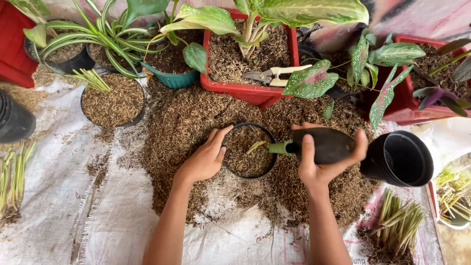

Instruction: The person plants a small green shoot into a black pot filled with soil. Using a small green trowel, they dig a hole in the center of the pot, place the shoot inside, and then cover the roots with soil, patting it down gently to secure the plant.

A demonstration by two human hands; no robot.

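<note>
Left hand (205,159) is cupped against the rim of the small round black plastic pot (248,149), fingers curled on its left wall and thumb near the lip, so the pot is steadied rather than lifted. That pot sits at the middle of the loose brown heap of husk potting mix (181,118) spread over the white woven plastic sheet (59,196), and it is nearly filled with the same mix. A pale green cutting (256,145) lies tilted on the surface inside it. The green neck of the black-handled hand trowel (321,145) is pointed at the pot from the right, just over the rim. Right hand (321,164) is wrapped around the trowel's dark body, the thumb laid over the top.

Several slips are judged possible. The cutting (not yet upright) could be buried or snapped if the trowel is pushed in too hard. The light pot could be tipped if the steadying grip is eased while mix is pressed down. The stack of empty black nursery pots (398,158), lying on its side just beside the right hand, could be knocked by a backward swing.
</note>
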